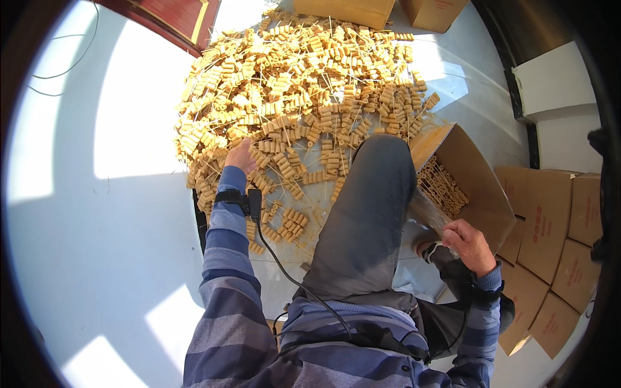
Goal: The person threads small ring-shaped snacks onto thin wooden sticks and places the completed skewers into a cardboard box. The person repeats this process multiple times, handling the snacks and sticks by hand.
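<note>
A large heap of tan, ridged spiral rolls on thin sticks covers the surface before me. At its near left edge is my left hand, fingers closed around a skewered roll; neighbouring rolls partly hide the fingertips. On the right, my right hand is closed on the edge of a clear plastic liner. That liner comes out of an open cardboard carton, tilted beside my knee. Inside the carton lie rows of skewered rolls, packed close together.
Several closed cartons are stacked at the right. More cardboard boxes stand behind the heap, with a red panel at the far left. My bent knee rises between heap and carton. A black cable runs from my left wrist.
</note>
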Motion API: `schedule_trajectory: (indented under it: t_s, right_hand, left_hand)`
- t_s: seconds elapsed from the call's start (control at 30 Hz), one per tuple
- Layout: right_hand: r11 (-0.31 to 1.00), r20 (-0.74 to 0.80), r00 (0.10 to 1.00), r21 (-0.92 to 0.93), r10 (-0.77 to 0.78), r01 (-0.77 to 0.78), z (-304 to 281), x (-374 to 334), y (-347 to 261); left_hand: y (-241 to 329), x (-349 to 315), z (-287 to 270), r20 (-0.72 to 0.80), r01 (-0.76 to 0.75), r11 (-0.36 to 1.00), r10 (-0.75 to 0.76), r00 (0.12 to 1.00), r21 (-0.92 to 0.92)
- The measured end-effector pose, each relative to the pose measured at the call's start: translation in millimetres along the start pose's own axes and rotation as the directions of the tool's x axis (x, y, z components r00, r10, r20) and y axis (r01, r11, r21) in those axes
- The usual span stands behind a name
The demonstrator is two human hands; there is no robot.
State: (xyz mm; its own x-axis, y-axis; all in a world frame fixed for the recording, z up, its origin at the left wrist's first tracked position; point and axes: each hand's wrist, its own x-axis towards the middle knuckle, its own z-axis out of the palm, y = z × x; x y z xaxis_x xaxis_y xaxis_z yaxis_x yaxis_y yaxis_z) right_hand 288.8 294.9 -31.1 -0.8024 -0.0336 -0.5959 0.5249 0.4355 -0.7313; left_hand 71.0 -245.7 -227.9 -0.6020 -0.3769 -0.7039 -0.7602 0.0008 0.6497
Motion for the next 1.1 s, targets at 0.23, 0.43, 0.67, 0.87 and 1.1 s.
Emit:
schedule_trajectory:
  t_s: [0.23, 0.43, 0.67, 0.87, 1.1]
  right_hand:
    - [0.993, -0.023, 0.996, -0.085, 0.083, -0.084, 0, 5, -23]
    - [0.987, -0.044, 0.988, -0.066, 0.147, -0.15, 2, 7, -15]
    - [0.986, -0.002, 0.987, -0.058, 0.159, -0.159, 17, 19, -13]
    - [0.985, 0.027, 0.994, -0.138, 0.108, -0.103, 25, 23, -17]
    - [0.985, -0.011, 0.994, -0.137, 0.105, -0.105, 26, 5, -18]
  left_hand:
    - [30, 76, 64, -0.077, 0.025, 0.945, 0.0, 0.997, 0.325]
    - [32, 119, 90, 0.19, -0.036, 0.753, -0.118, 0.975, 0.657]
    - [-2, 76, 94, 0.197, 0.151, 0.987, -0.138, 0.971, -0.052]
    - [-43, 31, 109, 0.328, 0.212, 0.941, -0.119, 0.937, -0.264]
    - [-58, 39, 116, 0.471, 0.238, 0.827, 0.037, 0.881, -0.509]
